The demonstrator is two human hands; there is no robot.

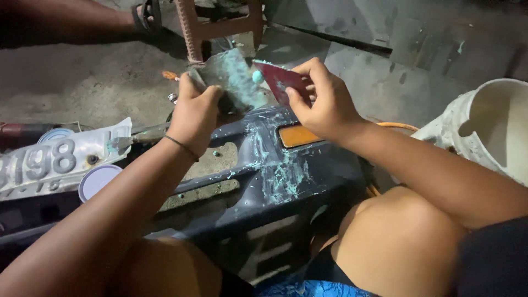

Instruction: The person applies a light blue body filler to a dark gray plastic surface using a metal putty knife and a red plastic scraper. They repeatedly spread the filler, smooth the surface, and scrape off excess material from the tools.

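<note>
My left hand (193, 113) grips a dark flat board (234, 80) smeared with pale green putty, held upright above a dark blue car bumper (258, 181). My right hand (324, 99) pinches a dark red plastic spreader (283, 81) whose edge carries a blob of green putty and nearly meets the board. The bumper lies across my knees, streaked with green putty next to an orange reflector (297, 136).
A white licence plate (55, 162) and a round white lid (96, 180) lie on the left. A white bucket (489, 129) stands at the right. Another person's sandalled foot (144, 16) and a pink stool leg (190, 30) are at the top, on concrete floor.
</note>
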